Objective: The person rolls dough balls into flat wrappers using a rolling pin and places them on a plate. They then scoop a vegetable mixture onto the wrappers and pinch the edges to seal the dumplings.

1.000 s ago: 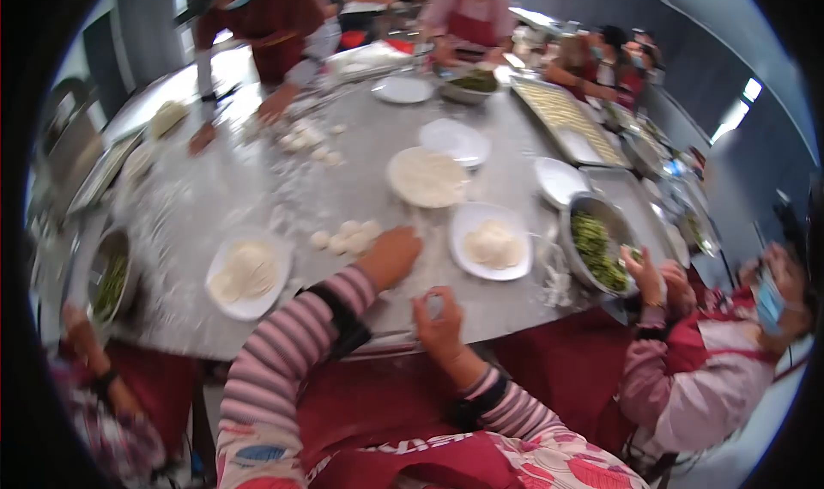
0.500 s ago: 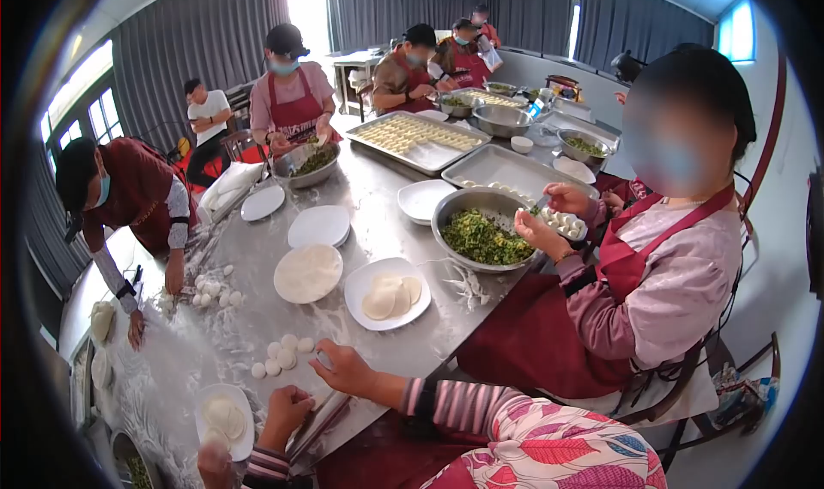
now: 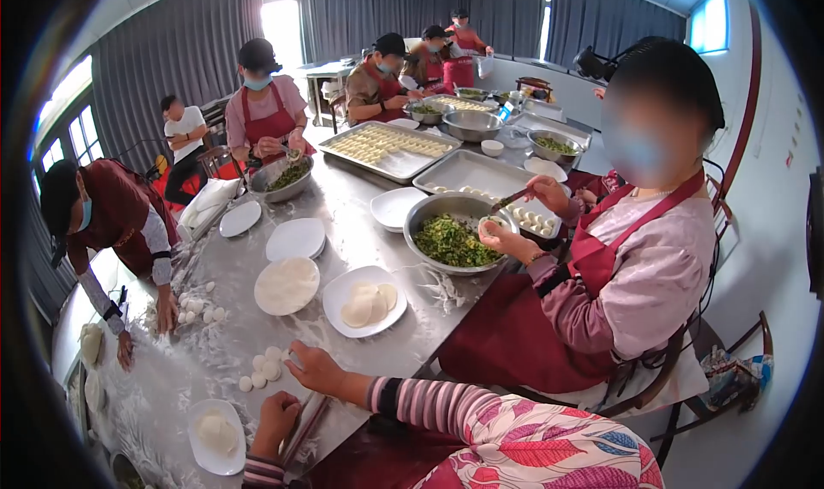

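Note:
My right hand reaches over the steel table's near edge, thumb and forefinger apart beside a cluster of small round dough pieces. Below it, my left hand is curled close to the table edge; what its fingers hold, if anything, is hidden. To its left, a white plate carries pale round dough wrappers. Farther up lies another white plate with overlapping wrappers.
A co-worker at right holds a wrapper over a steel bowl of chopped green filling. Another leans over floured dough pieces at left. Trays of dumplings stand farther back. A flour-dusted plate lies mid-table.
The view has shifted, moving most things left. Another person's hand over the lower-left plate has gone. My right hand's fingers have come nearer the dough pieces. The right co-worker now holds a utensil over the bowl.

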`<action>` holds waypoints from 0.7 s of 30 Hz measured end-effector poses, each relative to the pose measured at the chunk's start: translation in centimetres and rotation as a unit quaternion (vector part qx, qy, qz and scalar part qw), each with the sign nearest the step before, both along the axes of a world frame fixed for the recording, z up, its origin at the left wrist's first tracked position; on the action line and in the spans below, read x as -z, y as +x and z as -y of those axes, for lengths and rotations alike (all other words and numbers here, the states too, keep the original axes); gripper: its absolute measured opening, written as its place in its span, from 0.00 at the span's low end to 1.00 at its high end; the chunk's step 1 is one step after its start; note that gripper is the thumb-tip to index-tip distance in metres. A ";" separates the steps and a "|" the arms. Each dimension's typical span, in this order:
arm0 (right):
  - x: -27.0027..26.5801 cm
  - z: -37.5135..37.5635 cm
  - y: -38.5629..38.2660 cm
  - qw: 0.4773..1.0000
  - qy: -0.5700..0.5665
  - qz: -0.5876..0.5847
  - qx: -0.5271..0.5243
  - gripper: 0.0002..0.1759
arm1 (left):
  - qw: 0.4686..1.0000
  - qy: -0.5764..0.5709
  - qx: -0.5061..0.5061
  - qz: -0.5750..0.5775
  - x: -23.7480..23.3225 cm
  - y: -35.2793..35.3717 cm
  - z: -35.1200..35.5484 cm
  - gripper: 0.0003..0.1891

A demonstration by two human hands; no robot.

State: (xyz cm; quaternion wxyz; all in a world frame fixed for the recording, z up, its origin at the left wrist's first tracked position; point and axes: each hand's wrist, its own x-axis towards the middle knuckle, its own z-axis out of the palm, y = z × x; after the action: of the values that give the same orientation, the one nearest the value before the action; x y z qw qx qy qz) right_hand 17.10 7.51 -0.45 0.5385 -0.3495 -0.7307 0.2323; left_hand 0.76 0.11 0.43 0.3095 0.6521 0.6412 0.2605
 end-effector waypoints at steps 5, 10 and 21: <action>0.3 4.5 3.6 1.000 -0.019 -0.001 0.002 0.16 | 0.998 0.016 0.043 -0.046 0.0 -0.3 0.7 0.07; 0.6 2.4 2.0 1.000 -0.007 0.007 0.014 0.16 | 0.999 -0.027 0.045 -0.008 0.4 -0.1 0.9 0.08; 0.8 4.0 3.4 1.000 -0.004 -0.009 0.003 0.16 | 0.984 -0.147 0.003 0.103 -1.2 0.0 2.1 0.06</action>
State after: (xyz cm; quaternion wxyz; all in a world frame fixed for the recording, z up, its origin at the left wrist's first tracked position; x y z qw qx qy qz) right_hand 20.53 3.53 -1.26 0.5445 -0.3518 -0.7237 0.2368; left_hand 0.76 -1.98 1.62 0.4673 0.5713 0.6350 0.2280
